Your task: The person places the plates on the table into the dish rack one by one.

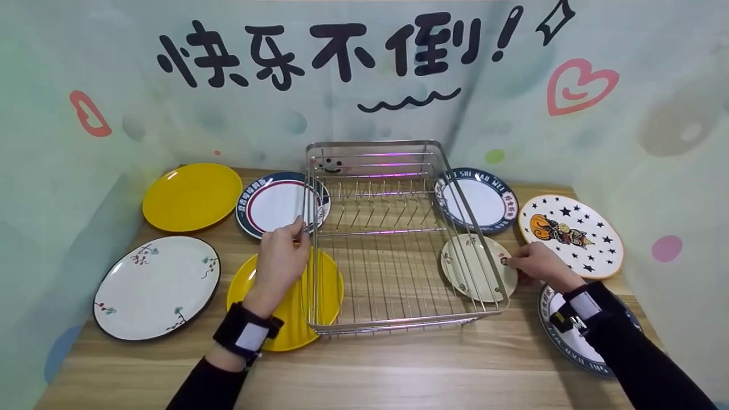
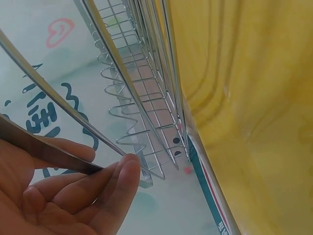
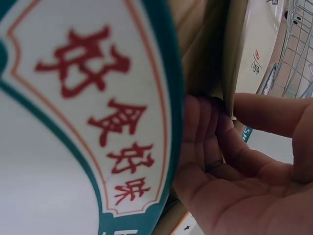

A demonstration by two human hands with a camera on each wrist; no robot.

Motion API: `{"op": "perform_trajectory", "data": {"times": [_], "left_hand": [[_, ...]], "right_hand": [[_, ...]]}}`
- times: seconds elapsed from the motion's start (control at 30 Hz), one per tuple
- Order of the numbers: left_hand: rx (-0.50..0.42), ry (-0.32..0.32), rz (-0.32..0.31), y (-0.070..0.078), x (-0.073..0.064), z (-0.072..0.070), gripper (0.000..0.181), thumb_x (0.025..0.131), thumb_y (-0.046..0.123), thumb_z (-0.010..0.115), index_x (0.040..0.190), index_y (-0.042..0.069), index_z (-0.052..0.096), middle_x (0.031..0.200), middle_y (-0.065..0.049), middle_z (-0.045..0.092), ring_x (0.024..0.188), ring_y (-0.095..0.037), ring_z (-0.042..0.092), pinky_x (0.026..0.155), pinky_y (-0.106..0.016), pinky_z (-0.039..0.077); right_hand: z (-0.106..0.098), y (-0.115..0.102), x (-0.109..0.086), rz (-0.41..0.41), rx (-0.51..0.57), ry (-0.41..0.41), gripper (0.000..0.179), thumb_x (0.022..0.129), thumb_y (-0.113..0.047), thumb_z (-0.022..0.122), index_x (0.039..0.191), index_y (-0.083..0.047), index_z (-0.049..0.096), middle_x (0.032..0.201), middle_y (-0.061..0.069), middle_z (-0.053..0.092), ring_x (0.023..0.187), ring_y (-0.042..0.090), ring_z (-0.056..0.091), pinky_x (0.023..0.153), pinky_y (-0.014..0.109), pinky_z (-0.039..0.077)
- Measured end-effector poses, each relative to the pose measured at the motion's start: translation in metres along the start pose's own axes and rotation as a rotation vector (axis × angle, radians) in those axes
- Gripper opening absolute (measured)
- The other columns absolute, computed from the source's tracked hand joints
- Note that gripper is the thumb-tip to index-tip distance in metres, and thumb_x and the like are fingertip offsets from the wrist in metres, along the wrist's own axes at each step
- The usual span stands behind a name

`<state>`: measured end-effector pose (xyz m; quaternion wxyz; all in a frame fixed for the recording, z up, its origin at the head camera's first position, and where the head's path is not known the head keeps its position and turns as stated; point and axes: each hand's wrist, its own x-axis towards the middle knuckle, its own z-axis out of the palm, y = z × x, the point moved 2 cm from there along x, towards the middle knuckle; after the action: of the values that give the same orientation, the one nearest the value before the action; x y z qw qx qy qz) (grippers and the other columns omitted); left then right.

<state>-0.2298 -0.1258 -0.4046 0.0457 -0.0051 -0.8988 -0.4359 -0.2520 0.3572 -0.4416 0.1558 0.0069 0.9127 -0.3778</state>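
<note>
A metal wire dish rack (image 1: 381, 273) stands in the middle of the wooden table. My left hand (image 1: 283, 265) grips the rack's left rim; in the left wrist view, thumb and fingers (image 2: 115, 191) close round the flat metal band. On the other side, my right hand (image 1: 541, 265) pinches the right edge of a small cream plate (image 1: 475, 267), partly seen through the rack's right side. The right wrist view shows thumb and fingers (image 3: 264, 110) on that plate's rim (image 3: 239, 63). Under my left forearm lies a yellow plate (image 1: 327, 285), partly behind the rack's wires.
Left are another yellow plate (image 1: 192, 196), a white floral plate (image 1: 159, 287) and a blue-rimmed plate (image 1: 273, 205). Right are a second blue-rimmed plate (image 1: 478, 199), a starry plate (image 1: 595, 239) and a third blue-rimmed plate (image 1: 558, 324) under my right wrist. A printed cloth (image 1: 342, 119) hangs behind.
</note>
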Motion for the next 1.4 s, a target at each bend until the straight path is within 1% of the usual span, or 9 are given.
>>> {"op": "perform_trajectory", "data": {"times": [0.13,0.23,0.37,0.5,0.67,0.83,0.93,1.17,1.4], "left_hand": [[-0.002,-0.008,-0.016,0.001,0.000,0.001,0.046,0.099,0.009,0.059,0.141,-0.002,0.046,0.135,-0.015,0.056,0.117,-0.021,0.058,0.096,-0.039,0.047],[-0.001,-0.013,-0.025,0.002,0.000,0.000,0.046,0.099,0.009,0.058,0.142,-0.001,0.046,0.136,-0.015,0.056,0.118,-0.021,0.057,0.096,-0.038,0.047],[0.003,-0.014,-0.026,0.002,-0.001,-0.001,0.045,0.099,0.010,0.058,0.141,-0.001,0.046,0.136,-0.015,0.055,0.117,-0.020,0.058,0.095,-0.038,0.047],[0.001,-0.006,-0.016,0.001,-0.001,-0.001,0.045,0.099,0.009,0.058,0.141,-0.002,0.046,0.137,-0.015,0.054,0.118,-0.021,0.057,0.095,-0.038,0.048],[0.012,0.010,0.014,0.002,-0.003,-0.001,0.045,0.098,0.009,0.059,0.140,-0.004,0.047,0.135,-0.017,0.055,0.118,-0.021,0.057,0.097,-0.040,0.046],[0.009,0.014,0.016,0.003,-0.003,-0.001,0.045,0.098,0.009,0.058,0.140,-0.004,0.047,0.135,-0.017,0.055,0.119,-0.022,0.056,0.097,-0.040,0.046],[0.008,0.005,0.007,0.002,-0.002,-0.001,0.045,0.099,0.010,0.058,0.140,-0.004,0.046,0.136,-0.017,0.054,0.121,-0.023,0.055,0.097,-0.040,0.046],[0.006,-0.017,-0.019,0.002,-0.001,0.000,0.046,0.099,0.010,0.057,0.142,-0.002,0.045,0.139,-0.015,0.052,0.123,-0.021,0.053,0.098,-0.040,0.045],[0.006,-0.017,-0.030,0.003,-0.001,-0.001,0.045,0.100,0.011,0.057,0.142,-0.002,0.045,0.139,-0.015,0.052,0.115,-0.020,0.058,0.096,-0.038,0.048]], "right_hand": [[-0.001,0.001,0.000,-0.010,-0.015,0.006,0.017,0.093,-0.006,0.059,0.084,0.007,0.067,0.064,0.002,0.057,0.053,0.010,0.048,0.046,0.022,0.042],[0.000,0.001,-0.001,-0.004,0.003,-0.014,0.020,0.095,-0.005,0.055,0.083,0.007,0.065,0.063,0.003,0.058,0.053,0.011,0.051,0.047,0.024,0.046],[0.000,0.001,-0.002,0.009,0.031,-0.047,0.021,0.097,-0.004,0.051,0.086,0.009,0.063,0.064,0.007,0.061,0.055,0.016,0.057,0.050,0.030,0.053],[-0.002,0.002,-0.004,0.004,0.031,-0.046,0.020,0.098,-0.004,0.050,0.090,0.011,0.062,0.067,0.008,0.060,0.056,0.016,0.057,0.051,0.030,0.053],[-0.010,0.001,-0.008,-0.023,-0.036,0.000,0.021,0.097,-0.004,0.051,0.090,0.012,0.062,0.069,0.007,0.059,0.057,0.014,0.054,0.049,0.025,0.049],[-0.020,-0.005,-0.014,-0.064,-0.142,0.052,0.021,0.096,-0.004,0.049,0.092,0.012,0.061,0.071,0.011,0.059,0.056,0.016,0.056,0.050,0.032,0.054],[-0.025,-0.007,-0.017,-0.071,-0.174,0.073,0.020,0.096,-0.004,0.049,0.094,0.012,0.060,0.074,0.013,0.060,0.055,0.017,0.057,0.051,0.036,0.055],[-0.037,-0.006,-0.022,-0.069,-0.179,0.080,0.020,0.096,-0.003,0.049,0.101,0.014,0.058,0.078,0.015,0.061,0.056,0.018,0.058,0.051,0.036,0.056],[-0.047,-0.010,-0.025,-0.067,-0.146,0.115,0.019,0.097,-0.001,0.047,0.099,0.015,0.057,0.076,0.014,0.062,0.055,0.022,0.061,0.051,0.036,0.056]]}}
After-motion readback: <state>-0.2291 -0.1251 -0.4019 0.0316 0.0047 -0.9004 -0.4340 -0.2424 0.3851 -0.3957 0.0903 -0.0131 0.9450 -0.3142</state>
